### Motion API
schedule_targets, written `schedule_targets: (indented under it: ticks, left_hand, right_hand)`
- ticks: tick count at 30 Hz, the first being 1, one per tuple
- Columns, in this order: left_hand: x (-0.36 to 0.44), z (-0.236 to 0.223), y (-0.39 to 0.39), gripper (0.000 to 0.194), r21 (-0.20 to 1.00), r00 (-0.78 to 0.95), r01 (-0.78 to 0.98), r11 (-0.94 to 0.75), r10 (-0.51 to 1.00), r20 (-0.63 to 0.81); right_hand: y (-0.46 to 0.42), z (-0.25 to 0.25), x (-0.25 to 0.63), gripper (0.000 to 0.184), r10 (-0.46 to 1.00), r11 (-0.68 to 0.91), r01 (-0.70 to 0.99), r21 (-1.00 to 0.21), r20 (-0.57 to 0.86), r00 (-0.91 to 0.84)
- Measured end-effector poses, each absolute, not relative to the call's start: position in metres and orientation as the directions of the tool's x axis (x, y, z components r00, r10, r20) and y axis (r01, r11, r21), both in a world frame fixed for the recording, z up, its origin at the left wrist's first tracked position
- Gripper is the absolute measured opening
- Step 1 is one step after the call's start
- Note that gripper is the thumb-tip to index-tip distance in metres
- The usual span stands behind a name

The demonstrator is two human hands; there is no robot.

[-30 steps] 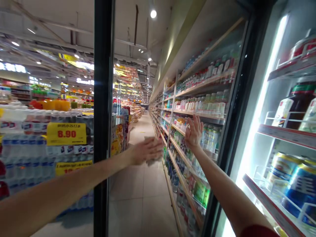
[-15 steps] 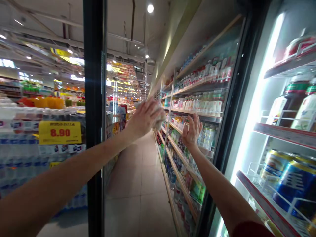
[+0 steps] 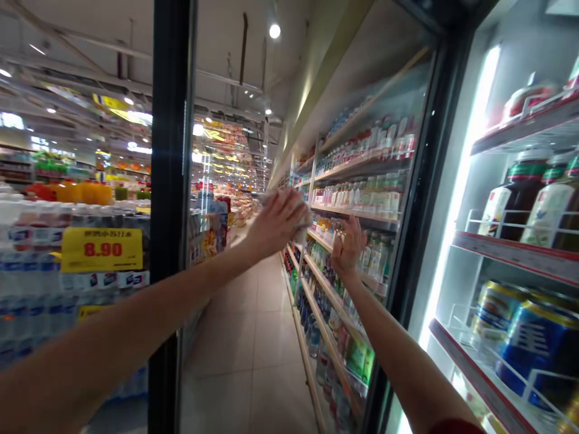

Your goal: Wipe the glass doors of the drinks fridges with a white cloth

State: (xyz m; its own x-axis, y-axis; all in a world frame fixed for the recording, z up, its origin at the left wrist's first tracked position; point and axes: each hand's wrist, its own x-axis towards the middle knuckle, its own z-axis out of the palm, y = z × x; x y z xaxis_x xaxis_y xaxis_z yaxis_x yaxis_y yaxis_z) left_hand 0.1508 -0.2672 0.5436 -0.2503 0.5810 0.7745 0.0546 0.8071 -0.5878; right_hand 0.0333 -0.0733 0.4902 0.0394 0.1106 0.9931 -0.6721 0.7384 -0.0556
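Observation:
A large glass door (image 3: 226, 337) in a black frame stands swung out in front of me. My left hand (image 3: 283, 217) presses a pale, crumpled cloth (image 3: 304, 224) flat against the pane near its middle, fingers over the cloth. Most of the cloth is hidden under the hand, and motion blurs it a little. To the right, my right hand (image 3: 349, 246) is raised at the same glass with its fingers apart and nothing in it. Whether its palm fully touches the pane I cannot tell.
On my right a lit fridge holds bottles (image 3: 497, 199) and blue cans (image 3: 538, 349) on wire-fronted shelves (image 3: 511, 256). Long drink shelves (image 3: 357, 211) show in the glass. Stacked water packs (image 3: 31, 301) with a yellow price sign (image 3: 102, 249) stand on the left beyond the door frame (image 3: 169, 181).
My left hand has moved the cloth up and to the right across the glass, most of it in the first half second. My right hand stays in nearly the same place.

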Motion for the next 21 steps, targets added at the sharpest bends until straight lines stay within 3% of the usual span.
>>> schedule_targets:
  ticks: [2, 4, 6, 9, 11, 13, 15, 17, 19, 21]
  left_hand:
    - [0.147, 0.519, -0.262, 0.041, -0.769, -0.281, 0.201, 0.607, 0.788, 0.548]
    - [0.144, 0.508, -0.262, 0.041, -0.842, -0.297, 0.298, 0.450, 0.882, 0.366]
    - [0.144, 0.526, -0.267, 0.041, -0.798, -0.319, 0.242, 0.552, 0.822, 0.471]
    - [0.150, 0.573, -0.276, 0.045, -0.524, -0.230, 0.027, 0.852, 0.515, 0.826]
    - [0.151, 0.576, -0.276, 0.047, -0.446, -0.192, -0.002, 0.895, 0.437, 0.879]
    - [0.148, 0.551, -0.271, 0.044, -0.611, -0.251, 0.090, 0.786, 0.612, 0.750]
    - [0.144, 0.522, -0.267, 0.041, -0.810, -0.289, 0.249, 0.532, 0.839, 0.462]
    - [0.143, 0.520, -0.267, 0.041, -0.858, -0.296, 0.293, 0.422, 0.893, 0.339]
    - [0.148, 0.549, -0.274, 0.041, -0.801, -0.312, 0.191, 0.568, 0.809, 0.499]
    - [0.156, 0.588, -0.281, 0.041, -0.612, -0.268, 0.038, 0.790, 0.598, 0.755]
  right_hand:
    - [-0.073, 0.491, 0.034, 0.042, 0.105, 0.743, -0.668, -0.049, 0.993, 0.044]
    - [-0.074, 0.491, 0.035, 0.041, 0.101, 0.748, -0.663, -0.043, 0.994, 0.048]
    - [-0.074, 0.491, 0.035, 0.040, 0.101, 0.752, -0.658, -0.038, 0.993, 0.058]
    - [-0.075, 0.491, 0.034, 0.039, 0.107, 0.756, -0.654, -0.038, 0.992, 0.066]
    - [-0.075, 0.491, 0.034, 0.040, 0.103, 0.757, -0.652, -0.039, 0.993, 0.061]
    - [-0.074, 0.491, 0.034, 0.040, 0.100, 0.757, -0.653, -0.042, 0.994, 0.053]
    - [-0.074, 0.490, 0.035, 0.041, 0.097, 0.755, -0.654, -0.042, 0.994, 0.049]
    - [-0.074, 0.490, 0.035, 0.041, 0.095, 0.753, -0.657, -0.040, 0.994, 0.049]
    - [-0.074, 0.491, 0.035, 0.041, 0.097, 0.753, -0.657, -0.037, 0.994, 0.055]
    - [-0.074, 0.491, 0.034, 0.041, 0.100, 0.756, -0.654, -0.035, 0.993, 0.063]
